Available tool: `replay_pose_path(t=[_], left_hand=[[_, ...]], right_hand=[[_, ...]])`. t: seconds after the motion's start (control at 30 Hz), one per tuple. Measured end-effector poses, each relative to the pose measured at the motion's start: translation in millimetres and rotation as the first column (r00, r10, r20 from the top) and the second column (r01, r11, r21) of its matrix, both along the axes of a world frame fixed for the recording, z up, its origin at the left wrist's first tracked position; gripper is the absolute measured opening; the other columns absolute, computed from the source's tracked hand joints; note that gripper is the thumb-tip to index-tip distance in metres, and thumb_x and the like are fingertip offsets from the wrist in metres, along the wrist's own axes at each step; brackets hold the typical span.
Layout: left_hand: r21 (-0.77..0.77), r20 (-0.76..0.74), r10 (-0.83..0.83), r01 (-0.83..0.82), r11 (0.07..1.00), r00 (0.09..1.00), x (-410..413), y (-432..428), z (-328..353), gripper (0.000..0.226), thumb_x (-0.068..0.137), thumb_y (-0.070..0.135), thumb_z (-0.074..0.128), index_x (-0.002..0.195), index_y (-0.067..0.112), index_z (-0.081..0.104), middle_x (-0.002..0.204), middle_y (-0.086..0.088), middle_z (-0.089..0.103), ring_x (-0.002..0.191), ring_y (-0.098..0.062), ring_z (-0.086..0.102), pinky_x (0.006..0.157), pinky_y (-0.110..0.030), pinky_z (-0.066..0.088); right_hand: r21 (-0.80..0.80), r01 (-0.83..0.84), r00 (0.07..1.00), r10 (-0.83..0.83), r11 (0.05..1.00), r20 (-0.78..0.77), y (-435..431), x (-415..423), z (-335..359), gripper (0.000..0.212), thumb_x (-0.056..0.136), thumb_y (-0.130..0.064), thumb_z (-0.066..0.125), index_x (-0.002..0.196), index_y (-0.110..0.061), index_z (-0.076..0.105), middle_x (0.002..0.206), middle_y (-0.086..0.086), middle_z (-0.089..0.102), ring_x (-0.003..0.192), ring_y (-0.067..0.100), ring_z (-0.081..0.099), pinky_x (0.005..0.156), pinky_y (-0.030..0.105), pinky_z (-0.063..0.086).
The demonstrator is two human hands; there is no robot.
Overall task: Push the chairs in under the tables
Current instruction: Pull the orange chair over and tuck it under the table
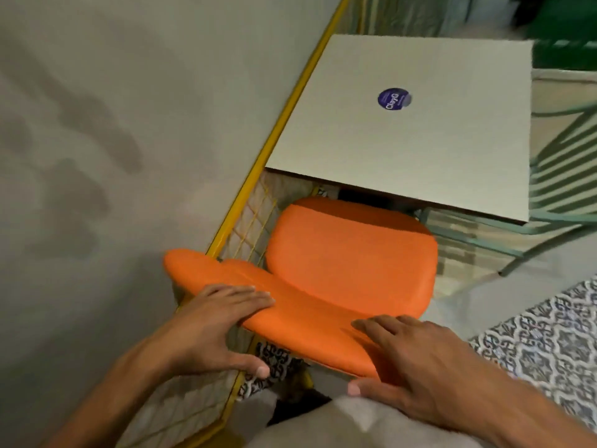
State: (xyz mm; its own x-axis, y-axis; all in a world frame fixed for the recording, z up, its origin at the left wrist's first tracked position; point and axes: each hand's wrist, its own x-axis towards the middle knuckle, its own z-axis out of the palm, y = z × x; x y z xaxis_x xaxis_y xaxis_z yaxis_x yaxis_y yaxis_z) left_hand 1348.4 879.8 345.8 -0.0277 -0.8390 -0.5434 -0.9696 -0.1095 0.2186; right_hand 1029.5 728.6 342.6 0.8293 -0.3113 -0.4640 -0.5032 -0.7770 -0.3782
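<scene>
An orange padded chair [349, 260] stands in front of a square white table [436, 150]. The front edge of its seat lies just under the table's near edge. My left hand [210, 324] grips the chair's curved backrest [290, 305] on its left part, fingers over the top and thumb below. My right hand [420, 360] holds the backrest on the right the same way. A round blue sticker [394, 98] sits on the tabletop.
A yellow metal railing [258, 176] with a wire grid runs along the chair's left side, next to a pale wall. A green metal chair [562, 176] stands right of the table. Patterned floor tiles [549, 344] lie at the lower right.
</scene>
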Motion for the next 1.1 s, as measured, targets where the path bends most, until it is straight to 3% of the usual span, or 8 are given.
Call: replay_pose_path(t=[0.07, 0.17, 0.23, 0.37, 0.7, 0.9, 1.0, 1.1], left_hand=[[-0.062, -0.038, -0.062, 0.060, 0.996, 0.997, 21.7, -3.3, -16.3, 0.112, 0.065, 0.106, 0.044, 0.161, 0.051, 0.027, 0.163, 0.034, 0.026, 0.150, 0.015, 0.010, 0.123, -0.025, 0.008], [-0.127, 0.004, -0.162, 0.161, 0.979, 0.987, 48.2, -10.3, -33.3, 0.109, 0.066, 0.107, 0.039, 0.157, 0.045, 0.039, 0.158, 0.026, 0.043, 0.147, 0.001, 0.035, 0.116, -0.025, 0.018], [-0.173, 0.081, -0.200, 0.212, 0.962, 0.976, 59.7, -18.3, -41.6, 0.112, 0.062, 0.110, 0.036, 0.149, 0.042, 0.052, 0.149, 0.022, 0.057, 0.138, -0.006, 0.052, 0.111, -0.031, 0.036], [-0.322, 0.113, -0.198, 0.224, 0.920, 0.974, 67.9, -27.0, -48.3, 0.104, 0.054, 0.113, 0.038, 0.122, 0.043, 0.074, 0.114, 0.020, 0.077, 0.098, -0.010, 0.075, 0.074, -0.032, 0.056], [-0.324, 0.170, -0.214, 0.260, 0.909, 0.962, 66.9, -2.6, -55.4, 0.103, 0.049, 0.114, 0.039, 0.101, 0.038, 0.084, 0.080, 0.009, 0.080, 0.064, -0.018, 0.075, 0.056, -0.033, 0.057], [-0.316, 0.170, -0.222, 0.267, 0.911, 0.960, 77.3, -8.6, -54.3, 0.104, 0.048, 0.114, 0.040, 0.106, 0.039, 0.083, 0.083, 0.008, 0.081, 0.067, -0.017, 0.075, 0.059, -0.034, 0.059], [-0.332, 0.196, -0.230, 0.285, 0.899, 0.953, 75.2, -15.1, -50.2, 0.100, 0.052, 0.113, 0.039, 0.101, 0.038, 0.083, 0.069, 0.008, 0.077, 0.058, -0.014, 0.071, 0.053, -0.029, 0.055], [-0.320, 0.221, -0.224, 0.288, 0.903, 0.949, 70.5, -25.8, -46.5, 0.104, 0.050, 0.115, 0.033, 0.107, 0.043, 0.081, 0.066, 0.009, 0.074, 0.060, -0.015, 0.070, 0.060, -0.031, 0.057]], right_hand=[[-0.005, 0.134, 0.991, -0.134, 0.991, -0.012, 32.1, 10.1, -6.6, 0.100, 0.078, -0.103, 0.015, 0.160, -0.045, 0.023, 0.153, -0.022, 0.045, 0.133, 0.012, 0.051, 0.105, 0.038, 0.045], [-0.216, 0.286, 0.958, -0.282, 0.934, 0.050, 71.3, 29.7, -23.2, 0.089, 0.086, -0.096, 0.027, 0.146, -0.037, 0.053, 0.135, -0.015, 0.064, 0.113, 0.018, 0.066, 0.090, 0.042, 0.052], [-0.330, 0.384, 0.923, -0.359, 0.862, 0.137, 83.5, 36.6, -35.5, 0.079, 0.088, -0.091, 0.038, 0.129, -0.030, 0.068, 0.117, -0.009, 0.073, 0.099, 0.022, 0.072, 0.081, 0.044, 0.056], [-0.393, 0.448, 0.888, -0.452, 0.803, 0.089, 86.0, 52.9, -40.2, 0.083, 0.079, -0.098, 0.042, 0.112, -0.028, 0.073, 0.101, -0.007, 0.077, 0.090, 0.023, 0.073, 0.078, 0.044, 0.056], [-0.405, 0.469, 0.881, -0.450, 0.785, 0.148, 106.3, 56.4, -53.2, 0.082, 0.075, -0.096, 0.053, 0.107, -0.025, 0.077, 0.096, -0.004, 0.080, 0.084, 0.025, 0.076, 0.072, 0.041, 0.057], [-0.435, 0.446, 0.892, -0.428, 0.782, 0.145, 99.9, 65.6, -53.2, 0.081, 0.077, -0.096, 0.049, 0.107, -0.026, 0.077, 0.099, -0.002, 0.080, 0.090, 0.026, 0.076, 0.080, 0.044, 0.057], [-0.441, 0.451, 0.890, -0.427, 0.776, 0.160, 94.1, 65.7, -49.5, 0.080, 0.075, -0.096, 0.050, 0.111, -0.028, 0.077, 0.100, -0.003, 0.081, 0.090, 0.025, 0.076, 0.080, 0.043, 0.057], [-0.463, 0.457, 0.887, -0.428, 0.759, 0.174, 85.6, 64.0, -43.6, 0.080, 0.072, -0.097, 0.052, 0.110, -0.032, 0.077, 0.094, -0.007, 0.080, 0.080, 0.022, 0.075, 0.071, 0.037, 0.056]])
